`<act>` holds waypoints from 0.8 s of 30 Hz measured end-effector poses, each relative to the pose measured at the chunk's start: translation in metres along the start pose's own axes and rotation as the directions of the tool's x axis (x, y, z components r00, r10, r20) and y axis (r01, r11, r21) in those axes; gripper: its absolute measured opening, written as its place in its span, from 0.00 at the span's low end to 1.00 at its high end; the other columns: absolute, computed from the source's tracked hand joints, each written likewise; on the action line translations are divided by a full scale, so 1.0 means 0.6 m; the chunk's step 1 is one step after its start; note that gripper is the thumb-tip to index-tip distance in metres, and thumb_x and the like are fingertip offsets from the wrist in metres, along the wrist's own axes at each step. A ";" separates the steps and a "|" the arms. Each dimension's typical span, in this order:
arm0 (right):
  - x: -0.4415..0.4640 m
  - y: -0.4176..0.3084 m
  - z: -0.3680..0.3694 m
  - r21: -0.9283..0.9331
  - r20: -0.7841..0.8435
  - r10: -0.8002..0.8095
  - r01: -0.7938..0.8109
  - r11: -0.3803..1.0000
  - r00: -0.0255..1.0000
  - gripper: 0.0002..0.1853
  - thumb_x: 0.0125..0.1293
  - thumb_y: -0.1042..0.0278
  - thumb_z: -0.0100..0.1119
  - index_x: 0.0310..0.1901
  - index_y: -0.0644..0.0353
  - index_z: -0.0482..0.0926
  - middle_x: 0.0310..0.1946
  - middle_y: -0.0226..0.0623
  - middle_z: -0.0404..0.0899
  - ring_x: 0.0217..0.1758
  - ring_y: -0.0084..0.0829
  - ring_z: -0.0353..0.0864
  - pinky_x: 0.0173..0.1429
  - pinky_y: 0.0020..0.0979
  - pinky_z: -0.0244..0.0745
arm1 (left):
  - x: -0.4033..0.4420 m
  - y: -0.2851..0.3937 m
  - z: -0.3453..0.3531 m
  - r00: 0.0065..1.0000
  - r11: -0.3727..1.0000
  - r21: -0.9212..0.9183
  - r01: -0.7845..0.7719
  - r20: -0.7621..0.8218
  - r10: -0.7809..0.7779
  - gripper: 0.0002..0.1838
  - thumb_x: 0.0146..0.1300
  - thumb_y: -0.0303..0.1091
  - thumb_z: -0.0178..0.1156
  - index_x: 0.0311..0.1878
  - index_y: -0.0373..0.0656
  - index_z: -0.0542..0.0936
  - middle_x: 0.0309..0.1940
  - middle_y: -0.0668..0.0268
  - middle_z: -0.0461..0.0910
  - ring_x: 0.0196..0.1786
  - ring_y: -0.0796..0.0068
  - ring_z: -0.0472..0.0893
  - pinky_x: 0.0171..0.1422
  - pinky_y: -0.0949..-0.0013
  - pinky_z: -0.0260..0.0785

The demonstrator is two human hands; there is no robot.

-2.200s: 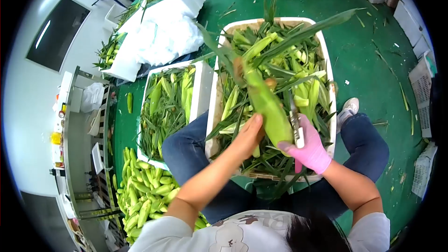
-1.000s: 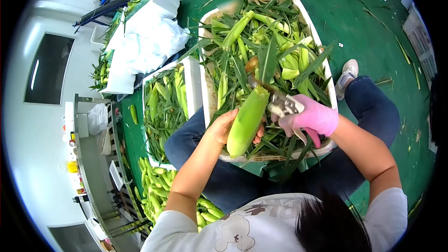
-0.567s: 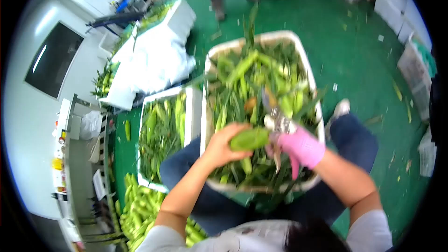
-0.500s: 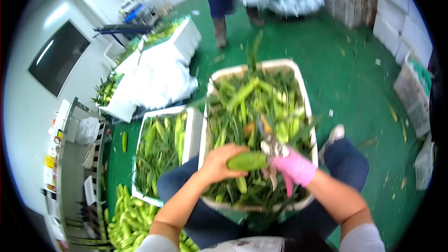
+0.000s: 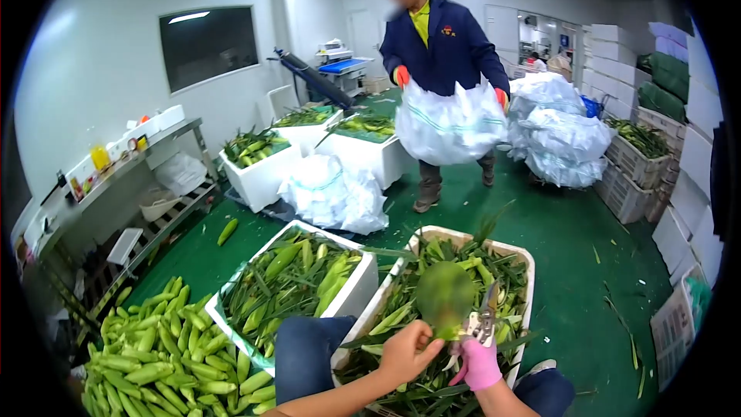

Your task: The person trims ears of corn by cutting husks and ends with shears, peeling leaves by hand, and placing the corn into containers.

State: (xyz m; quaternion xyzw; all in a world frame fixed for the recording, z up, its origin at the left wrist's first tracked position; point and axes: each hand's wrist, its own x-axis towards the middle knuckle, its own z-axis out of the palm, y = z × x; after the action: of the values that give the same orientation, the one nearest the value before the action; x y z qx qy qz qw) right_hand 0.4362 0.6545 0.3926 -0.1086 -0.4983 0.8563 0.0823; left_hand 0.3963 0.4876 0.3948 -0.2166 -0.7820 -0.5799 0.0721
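My bare left hand (image 5: pixel 409 357) is closed, fingers curled, over the near crate. At its fingertips is the end of a green ear of corn (image 5: pixel 445 332); a blurred patch hides most of what lies beyond. Just right of it, my right hand (image 5: pixel 478 364), in a pink glove, grips a pair of pruning shears (image 5: pixel 486 318) with the blades pointing up and away. Below both hands, a white crate (image 5: pixel 528 278) between my knees holds corn in husks and loose green leaves.
Trimmed ears lie in a pile (image 5: pixel 166 355) on the floor at left. Beside my knee stands a foam box (image 5: pixel 363 282) of corn. A co-worker (image 5: pixel 444 46) in orange gloves carries a white plastic bundle (image 5: pixel 448 120) ahead. More filled boxes (image 5: pixel 258 177) stand behind a plastic heap (image 5: pixel 336 193).
The view has tilted up, bringing the co-worker's upper body and the room into sight. Both my hands appear lower in view, still close together; the shears remain in my right hand.
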 end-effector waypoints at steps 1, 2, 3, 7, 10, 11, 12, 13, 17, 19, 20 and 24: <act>-0.009 -0.003 0.027 -0.226 -0.021 -0.070 0.063 0.972 0.997 0.14 0.60 0.77 0.55 0.49 0.63 0.73 0.34 0.33 0.77 0.32 0.26 0.76 0.39 0.30 0.75 | 0.008 0.014 -0.001 0.999 0.998 0.061 0.034 -0.002 -0.034 0.19 0.64 0.46 0.68 0.36 0.40 0.73 0.21 0.64 0.72 0.23 0.68 0.73 0.30 0.65 0.66; -0.015 -0.003 0.048 -0.439 -0.022 -0.140 0.116 0.891 0.990 0.13 0.60 0.75 0.57 0.47 0.63 0.74 0.33 0.31 0.76 0.32 0.24 0.76 0.39 0.28 0.74 | 0.017 0.025 -0.006 0.997 0.990 0.124 0.073 -0.004 -0.073 0.19 0.64 0.45 0.68 0.33 0.40 0.72 0.18 0.63 0.71 0.21 0.68 0.72 0.28 0.64 0.64; -0.011 0.003 0.058 -0.440 0.049 -0.258 0.253 0.862 0.965 0.13 0.59 0.73 0.59 0.46 0.62 0.75 0.31 0.29 0.75 0.32 0.22 0.74 0.39 0.28 0.73 | 0.026 0.021 -0.011 0.997 0.989 0.128 0.079 -0.026 -0.076 0.20 0.67 0.45 0.65 0.30 0.40 0.70 0.17 0.60 0.70 0.21 0.65 0.73 0.28 0.62 0.63; 0.010 0.002 0.066 -0.558 0.217 -0.487 0.517 0.649 0.846 0.15 0.56 0.72 0.60 0.47 0.60 0.77 0.34 0.31 0.77 0.32 0.28 0.76 0.40 0.31 0.74 | 0.041 -0.009 -0.022 0.992 0.960 0.257 -0.111 -0.025 0.122 0.15 0.74 0.42 0.54 0.36 0.39 0.71 0.27 0.49 0.74 0.32 0.46 0.78 0.34 0.50 0.67; -0.012 -0.032 0.069 -0.121 -0.049 0.009 -0.015 0.993 0.999 0.15 0.63 0.74 0.57 0.52 0.60 0.75 0.36 0.30 0.77 0.33 0.23 0.75 0.39 0.30 0.74 | 0.047 -0.033 -0.030 0.924 0.682 -0.623 0.383 0.244 -0.296 0.13 0.77 0.42 0.52 0.43 0.42 0.75 0.30 0.65 0.80 0.28 0.73 0.80 0.36 0.67 0.79; 0.012 -0.006 0.049 0.117 -0.009 -0.021 0.022 0.993 1.000 0.16 0.63 0.76 0.54 0.53 0.61 0.74 0.34 0.31 0.76 0.30 0.24 0.74 0.37 0.30 0.72 | 0.048 -0.027 -0.035 0.901 0.556 -0.714 0.425 0.273 -0.337 0.13 0.77 0.43 0.53 0.42 0.43 0.75 0.29 0.66 0.78 0.28 0.73 0.80 0.37 0.64 0.80; 0.016 -0.009 0.044 0.248 0.040 -0.003 -0.007 0.969 0.999 0.17 0.63 0.76 0.53 0.54 0.61 0.73 0.33 0.31 0.75 0.28 0.25 0.71 0.37 0.31 0.71 | 0.046 -0.028 -0.040 0.898 0.469 -0.772 0.429 0.308 -0.314 0.14 0.77 0.45 0.53 0.41 0.43 0.74 0.28 0.67 0.77 0.28 0.72 0.80 0.39 0.62 0.80; 0.014 -0.001 0.034 0.310 0.071 0.019 -0.040 0.950 0.997 0.18 0.63 0.76 0.53 0.55 0.61 0.73 0.33 0.31 0.75 0.28 0.26 0.71 0.37 0.31 0.70 | 0.040 -0.025 -0.042 0.894 0.428 -0.794 0.432 0.317 -0.315 0.14 0.77 0.44 0.53 0.40 0.44 0.74 0.27 0.67 0.77 0.28 0.72 0.80 0.39 0.62 0.80; 0.017 0.011 0.022 0.346 0.053 0.046 -0.062 0.936 0.998 0.20 0.63 0.74 0.53 0.58 0.63 0.71 0.33 0.32 0.73 0.31 0.26 0.70 0.39 0.32 0.69 | 0.036 -0.034 -0.048 0.792 0.384 -0.701 0.600 0.455 -0.407 0.25 0.77 0.58 0.43 0.38 0.45 0.74 0.26 0.66 0.76 0.30 0.66 0.82 0.41 0.62 0.80; 0.012 0.010 0.024 0.268 0.029 0.040 -0.047 0.962 0.999 0.20 0.63 0.76 0.52 0.58 0.64 0.72 0.34 0.32 0.74 0.31 0.26 0.71 0.39 0.32 0.70 | 0.025 -0.085 -0.074 0.647 0.292 -0.578 0.762 0.698 -0.306 0.37 0.73 0.71 0.32 0.37 0.44 0.73 0.29 0.64 0.79 0.34 0.60 0.84 0.43 0.59 0.80; 0.004 0.010 0.032 0.203 0.025 0.038 -0.042 0.978 0.999 0.19 0.63 0.77 0.51 0.57 0.64 0.72 0.34 0.33 0.74 0.30 0.26 0.71 0.38 0.33 0.71 | 0.017 -0.097 -0.084 0.456 0.212 -0.405 0.889 0.822 -0.340 0.44 0.69 0.77 0.34 0.43 0.40 0.78 0.32 0.58 0.82 0.39 0.59 0.86 0.46 0.56 0.81; -0.051 0.010 0.096 -0.738 0.433 -0.023 0.368 0.565 0.901 0.20 0.52 0.71 0.64 0.49 0.61 0.76 0.34 0.41 0.77 0.34 0.37 0.80 0.38 0.33 0.74 | -0.033 -0.054 -0.087 0.392 -0.066 -0.489 0.870 0.767 -0.508 0.42 0.59 0.75 0.56 0.62 0.48 0.77 0.49 0.59 0.83 0.48 0.60 0.83 0.53 0.55 0.77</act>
State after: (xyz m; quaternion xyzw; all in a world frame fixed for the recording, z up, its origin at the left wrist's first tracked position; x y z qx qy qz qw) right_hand 0.4502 0.5956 0.4185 0.0890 -0.8457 0.5257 0.0237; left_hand 0.3931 0.4263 0.3757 0.1256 -0.3462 -0.7811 -0.5042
